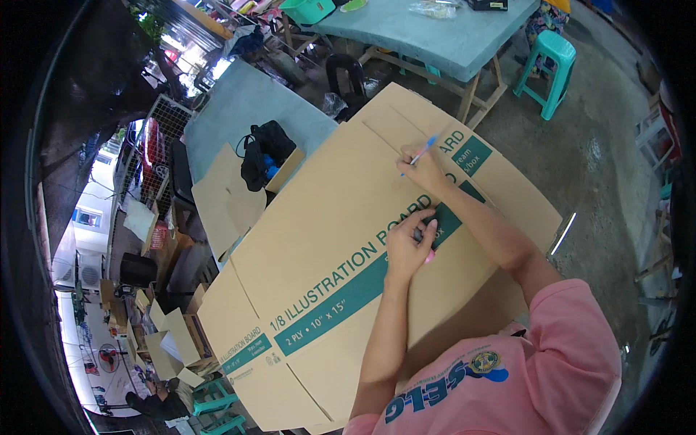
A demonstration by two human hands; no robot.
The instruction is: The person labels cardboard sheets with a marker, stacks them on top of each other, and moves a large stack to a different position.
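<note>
A large flattened cardboard box (326,210) with green printing lies across the table in front of me. My right hand (424,172) is closed around a blue pen (428,145), its lower end close to the cardboard near the far right part. Just nearer, my left hand (410,246) rests on the printed band with curled fingers. Something small and dark (418,234) shows between those fingers, with a bit of pink at the hand's edge. The fingers hide most of it, so I cannot make out its kind.
Beyond the cardboard's left edge, a black bag (267,154) sits in an open carton on a blue-grey table (225,109). Another blue-grey table (428,36) stands at the back, with a green plastic stool (552,61) beside it. Opened cartons (177,337) are stacked at the lower left.
</note>
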